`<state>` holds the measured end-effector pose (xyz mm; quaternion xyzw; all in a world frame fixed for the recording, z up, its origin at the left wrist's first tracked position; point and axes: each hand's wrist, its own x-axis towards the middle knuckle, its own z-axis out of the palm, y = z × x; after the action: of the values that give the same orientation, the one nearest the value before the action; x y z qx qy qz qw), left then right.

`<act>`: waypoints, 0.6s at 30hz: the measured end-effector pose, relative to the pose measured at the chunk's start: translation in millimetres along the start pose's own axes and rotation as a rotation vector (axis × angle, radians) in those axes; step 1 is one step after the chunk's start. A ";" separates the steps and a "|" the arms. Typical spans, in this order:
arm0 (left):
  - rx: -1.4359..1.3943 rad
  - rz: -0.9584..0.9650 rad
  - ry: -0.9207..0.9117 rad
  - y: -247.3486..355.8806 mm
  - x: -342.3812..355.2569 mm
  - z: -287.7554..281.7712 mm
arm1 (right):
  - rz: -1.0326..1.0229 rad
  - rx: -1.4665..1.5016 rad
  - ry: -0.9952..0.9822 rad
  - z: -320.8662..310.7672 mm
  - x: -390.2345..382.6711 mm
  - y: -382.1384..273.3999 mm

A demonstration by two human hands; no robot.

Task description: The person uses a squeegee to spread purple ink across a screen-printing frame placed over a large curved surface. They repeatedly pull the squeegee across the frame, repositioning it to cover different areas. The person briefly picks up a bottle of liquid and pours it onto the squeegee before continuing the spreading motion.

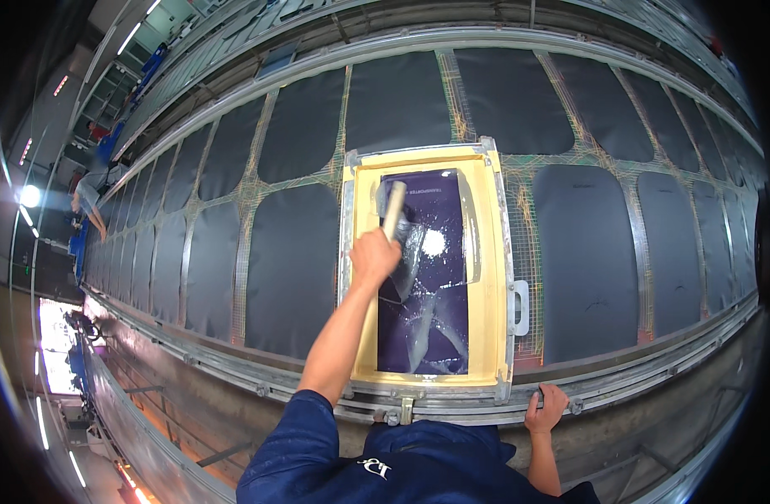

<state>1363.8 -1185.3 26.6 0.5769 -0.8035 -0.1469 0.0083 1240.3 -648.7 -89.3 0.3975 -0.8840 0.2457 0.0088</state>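
Observation:
A screen printing frame [501, 277] lies across dark fabric panels in front of me, its yellow-taped border around a purple mesh [448, 311]. My left hand [375, 257] is closed around the pale handle of a squeegee [394, 208], tilted over the left half of the mesh. Glossy clear ink or paste [410, 252] lies beside the squeegee and streaks the mesh below. The squeegee's lower edge is partly hidden by my hand. At the table's near edge, right of the frame, my right hand [547, 409] has its fingers curled on the metal rail [603, 395].
Dark panels [588, 252] in two rows cover the long table, with coloured grid lines between them. A metal handle [519, 307] sticks out from the frame's right side, and a clamp [407, 410] sits at its near end. Another person [89, 193] stands far left by the table.

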 end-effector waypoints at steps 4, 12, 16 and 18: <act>0.044 -0.097 0.044 -9.6 78.4 -13.9 | 0.006 -0.004 0.001 0.4 -4.1 4.2; 0.032 0.184 -0.010 13.3 68.1 12.6 | 0.052 0.153 0.130 -8.5 21.7 -18.7; -0.039 0.594 -0.043 6.1 63.4 5.9 | 0.191 0.356 0.174 -17.8 142.6 -76.0; -0.061 0.819 0.045 6.6 85.9 0.6 | 0.073 0.456 0.061 -9.7 237.3 -110.1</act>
<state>1328.9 -1263.1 14.3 0.2117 -0.9616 -0.1427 0.1008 1154.2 -872.1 16.3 0.3495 -0.8188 0.4511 -0.0634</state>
